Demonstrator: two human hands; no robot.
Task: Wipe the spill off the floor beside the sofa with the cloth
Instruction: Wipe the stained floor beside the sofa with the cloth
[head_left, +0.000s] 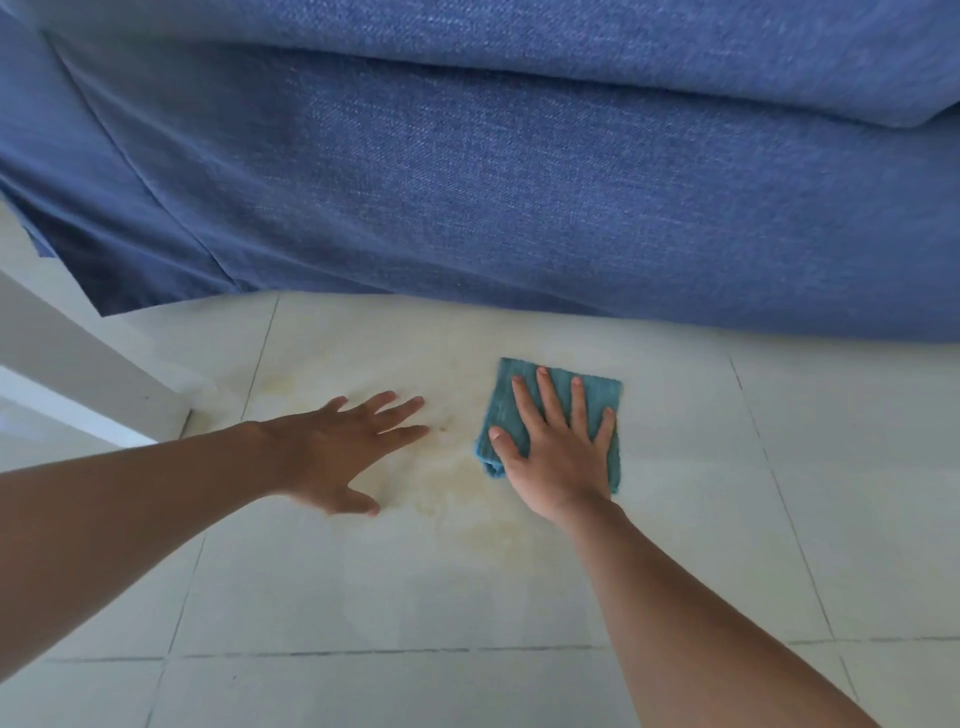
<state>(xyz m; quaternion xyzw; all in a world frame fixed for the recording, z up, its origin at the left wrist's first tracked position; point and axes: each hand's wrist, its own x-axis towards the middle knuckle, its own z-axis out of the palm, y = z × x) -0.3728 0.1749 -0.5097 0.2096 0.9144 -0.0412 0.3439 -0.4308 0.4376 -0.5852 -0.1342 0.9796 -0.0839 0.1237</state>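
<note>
Teal and folded into a thick pad, the cloth (550, 415) lay flat on the floor (415, 587) just in front of the sofa (519, 182), at the right edge of the spill (457, 483). The right hand (558, 452) pressed down on it with fingers straight and spread, palm on the near half and thumb out over the left edge. Nothing was curled round the fabric. That flat press probably served to spread weight over the whole pad, so it could slide and soak without bunching.

The left hand (343, 452) was open too, fingers straight and pointing right, holding nothing. It sat low over the tile at the left side of the spill, and whether the palm actually touched the floor could not be told. My guess was that it served as a brace for a person leaning far forward and down.

As for the spill, it looked thin and pale yellow, a faint cloudy film more than a puddle, with darker edges and a few small specks near the left fingertips. It spread between the two hands and ran on toward the camera below the right wrist. A weaker yellow patch showed further left, beside a tile joint. Most of it seemed unwiped, so the job looked barely started; the cloth appeared dry and clean on top.
</note>
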